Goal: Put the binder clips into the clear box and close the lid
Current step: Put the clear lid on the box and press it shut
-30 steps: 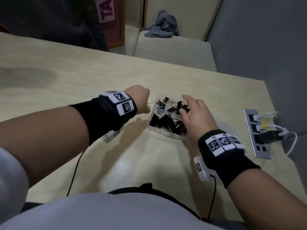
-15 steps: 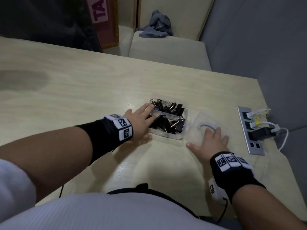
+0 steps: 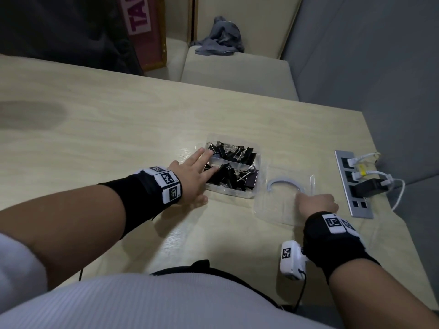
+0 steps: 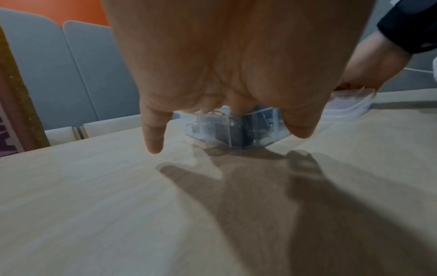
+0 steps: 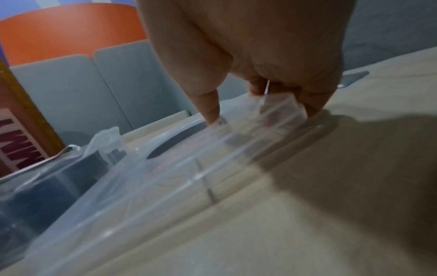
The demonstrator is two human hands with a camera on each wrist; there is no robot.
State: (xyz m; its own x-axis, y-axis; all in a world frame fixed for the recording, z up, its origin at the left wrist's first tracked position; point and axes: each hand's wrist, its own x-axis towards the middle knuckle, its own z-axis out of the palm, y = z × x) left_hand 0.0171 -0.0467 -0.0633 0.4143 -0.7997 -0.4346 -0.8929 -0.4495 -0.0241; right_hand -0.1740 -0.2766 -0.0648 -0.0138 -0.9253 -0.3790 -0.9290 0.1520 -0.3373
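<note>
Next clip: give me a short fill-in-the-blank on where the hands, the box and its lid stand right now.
1. The binder clips lie inside the clear ____.
2. The lid lies flat on the table, on the box's ____ side.
3. The ____ hand grips the lid's edge.
4. The left hand rests with ____ fingers on the clear box.

Missing words: box; right; right; straight

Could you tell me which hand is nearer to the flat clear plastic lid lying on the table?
Right. The right hand grips the flat clear plastic lid at its near right edge; the left hand rests on the clear box, beside the lid.
</note>
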